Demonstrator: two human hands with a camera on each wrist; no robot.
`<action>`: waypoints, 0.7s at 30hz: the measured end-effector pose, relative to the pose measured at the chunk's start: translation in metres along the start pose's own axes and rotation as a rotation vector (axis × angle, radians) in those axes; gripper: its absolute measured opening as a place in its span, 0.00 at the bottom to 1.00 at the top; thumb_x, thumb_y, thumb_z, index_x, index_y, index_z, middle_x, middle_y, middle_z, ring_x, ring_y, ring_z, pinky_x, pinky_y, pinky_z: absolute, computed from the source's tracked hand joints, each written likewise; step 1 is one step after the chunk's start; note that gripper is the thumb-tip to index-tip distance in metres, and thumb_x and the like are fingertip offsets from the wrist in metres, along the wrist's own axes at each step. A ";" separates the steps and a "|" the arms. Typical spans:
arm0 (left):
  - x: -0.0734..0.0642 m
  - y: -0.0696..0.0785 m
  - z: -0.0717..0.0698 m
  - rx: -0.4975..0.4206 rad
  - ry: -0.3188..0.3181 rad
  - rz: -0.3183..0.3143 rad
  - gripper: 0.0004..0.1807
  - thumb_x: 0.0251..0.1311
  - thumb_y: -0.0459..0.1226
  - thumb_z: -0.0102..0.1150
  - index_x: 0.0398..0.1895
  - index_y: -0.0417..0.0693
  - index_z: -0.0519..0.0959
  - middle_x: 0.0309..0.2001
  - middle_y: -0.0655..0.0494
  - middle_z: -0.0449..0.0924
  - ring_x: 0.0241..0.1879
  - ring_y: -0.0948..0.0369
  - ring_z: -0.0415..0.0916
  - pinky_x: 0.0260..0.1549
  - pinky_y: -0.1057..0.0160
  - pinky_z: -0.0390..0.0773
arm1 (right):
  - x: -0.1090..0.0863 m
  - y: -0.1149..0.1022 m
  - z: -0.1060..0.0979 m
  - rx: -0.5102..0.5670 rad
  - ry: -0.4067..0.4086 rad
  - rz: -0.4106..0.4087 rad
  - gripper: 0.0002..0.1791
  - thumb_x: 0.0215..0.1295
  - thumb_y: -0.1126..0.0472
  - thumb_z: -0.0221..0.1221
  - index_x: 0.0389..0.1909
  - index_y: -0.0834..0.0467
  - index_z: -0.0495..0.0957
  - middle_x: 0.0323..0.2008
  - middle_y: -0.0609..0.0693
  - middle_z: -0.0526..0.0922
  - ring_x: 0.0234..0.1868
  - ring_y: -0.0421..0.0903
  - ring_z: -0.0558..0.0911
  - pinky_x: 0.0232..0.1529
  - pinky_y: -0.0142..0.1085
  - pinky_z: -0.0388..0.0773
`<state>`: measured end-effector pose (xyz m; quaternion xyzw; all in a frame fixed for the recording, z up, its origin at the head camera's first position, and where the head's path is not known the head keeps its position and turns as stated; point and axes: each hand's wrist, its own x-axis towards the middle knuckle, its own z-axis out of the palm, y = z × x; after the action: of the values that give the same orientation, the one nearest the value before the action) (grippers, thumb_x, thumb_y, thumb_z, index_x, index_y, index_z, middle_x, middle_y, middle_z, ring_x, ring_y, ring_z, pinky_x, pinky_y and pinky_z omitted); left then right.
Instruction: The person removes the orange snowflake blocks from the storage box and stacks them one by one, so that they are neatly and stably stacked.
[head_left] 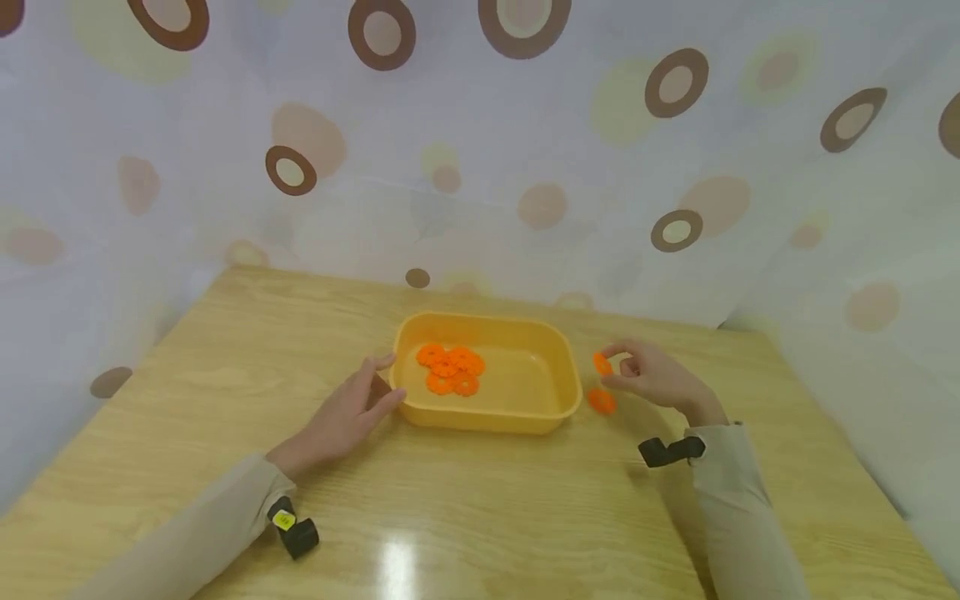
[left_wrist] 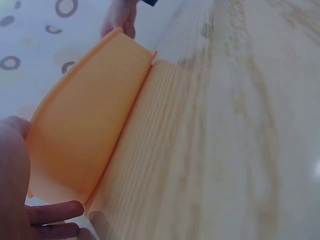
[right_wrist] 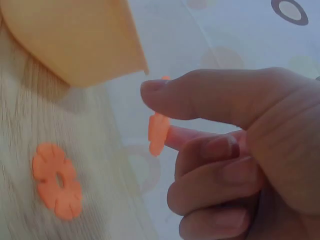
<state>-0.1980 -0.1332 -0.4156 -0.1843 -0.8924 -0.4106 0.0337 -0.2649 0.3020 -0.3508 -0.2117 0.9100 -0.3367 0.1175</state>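
Observation:
At the left end of a yellow plastic basin [head_left: 528,421], my left hand [head_left: 341,417] touches the rim with its thumb and a finger spread apart. The left wrist view shows other fingers [left_wrist: 55,212] straight beside the basin wall. To the right of the basin, my right hand [head_left: 652,375] pinches an orange notched disc [right_wrist: 159,132] between thumb and index finger, its other fingers curled in. The held disc is edge-on in the right wrist view. Below that hand a second orange notched disc [right_wrist: 57,181], with a slot in its middle, lies on the table.
Several more orange discs [head_left: 450,367] are heaped in the left half of the basin. The basin stands on a wooden table [head_left: 487,508]. Behind and at the sides hangs a pale sheet [head_left: 480,150] with brown rings. Each wrist carries a black camera strap.

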 end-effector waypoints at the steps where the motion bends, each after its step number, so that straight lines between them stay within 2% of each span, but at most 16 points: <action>1: 0.000 0.000 0.000 -0.003 -0.002 -0.004 0.31 0.70 0.49 0.48 0.70 0.43 0.58 0.41 0.52 0.78 0.43 0.57 0.74 0.47 0.53 0.73 | -0.001 0.002 0.000 -0.002 -0.011 0.012 0.24 0.63 0.62 0.62 0.56 0.67 0.70 0.16 0.43 0.58 0.15 0.35 0.55 0.20 0.30 0.56; 8: 0.001 0.002 -0.002 0.003 0.000 0.005 0.31 0.71 0.48 0.47 0.70 0.42 0.57 0.40 0.51 0.77 0.41 0.57 0.74 0.46 0.53 0.73 | -0.005 0.008 -0.001 -0.003 -0.051 0.038 0.25 0.59 0.62 0.65 0.55 0.66 0.70 0.15 0.43 0.59 0.15 0.35 0.55 0.19 0.29 0.55; 13: 0.002 0.002 0.000 0.004 -0.002 0.017 0.31 0.71 0.48 0.47 0.70 0.42 0.57 0.39 0.52 0.78 0.41 0.57 0.74 0.45 0.54 0.73 | -0.004 0.013 0.001 -0.034 -0.051 0.046 0.26 0.57 0.63 0.65 0.55 0.67 0.70 0.15 0.43 0.59 0.14 0.34 0.55 0.19 0.29 0.56; 16: 0.001 0.001 0.001 0.012 0.006 0.016 0.31 0.71 0.48 0.47 0.70 0.42 0.57 0.39 0.52 0.78 0.40 0.58 0.74 0.45 0.54 0.73 | -0.002 0.016 0.003 -0.058 -0.054 0.050 0.26 0.57 0.64 0.65 0.55 0.69 0.71 0.15 0.44 0.67 0.16 0.35 0.60 0.21 0.29 0.61; 19: -0.001 0.002 0.001 0.020 0.004 0.010 0.31 0.71 0.48 0.47 0.70 0.42 0.56 0.39 0.52 0.77 0.40 0.58 0.73 0.46 0.54 0.72 | -0.003 0.019 0.005 -0.077 -0.071 0.082 0.26 0.57 0.64 0.64 0.55 0.69 0.71 0.21 0.48 0.75 0.20 0.38 0.67 0.25 0.31 0.66; 21: -0.001 0.002 0.002 0.019 0.001 0.013 0.31 0.71 0.48 0.47 0.70 0.42 0.56 0.39 0.53 0.77 0.40 0.59 0.73 0.46 0.54 0.73 | -0.003 0.020 0.006 -0.073 -0.087 0.108 0.27 0.57 0.63 0.65 0.56 0.69 0.71 0.22 0.48 0.74 0.22 0.41 0.69 0.27 0.33 0.68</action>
<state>-0.1965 -0.1307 -0.4157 -0.1896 -0.8951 -0.4018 0.0385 -0.2660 0.3138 -0.3677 -0.1810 0.9258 -0.2867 0.1672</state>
